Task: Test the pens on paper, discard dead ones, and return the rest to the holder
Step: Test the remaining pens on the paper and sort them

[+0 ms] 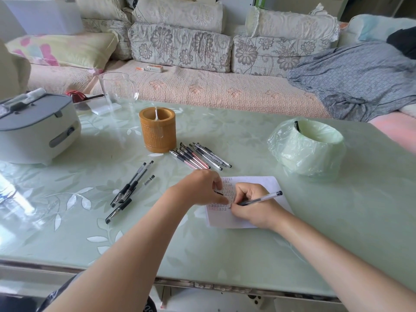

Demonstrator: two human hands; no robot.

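Now at the table: right hand (249, 207) pinches a clear pen (262, 199), tip down on the paper (267, 183), a white sheet w/ rows of red & black marks. Left hand (201, 190), fingers curled, thumb pressed to the sheet's left part, pinches a small dark piece (218, 193); can't tell what it is. Beyond the sheet, a row of pens (200, 156) lies just beside the bamboo holder (157, 134). A few loose pens (129, 191) lie well apart to the left. At right on the green table (349, 221) stands a bag-lined bin (308, 149); far left, a glass jug (118, 93) & grey-lidded appliance (36, 131).
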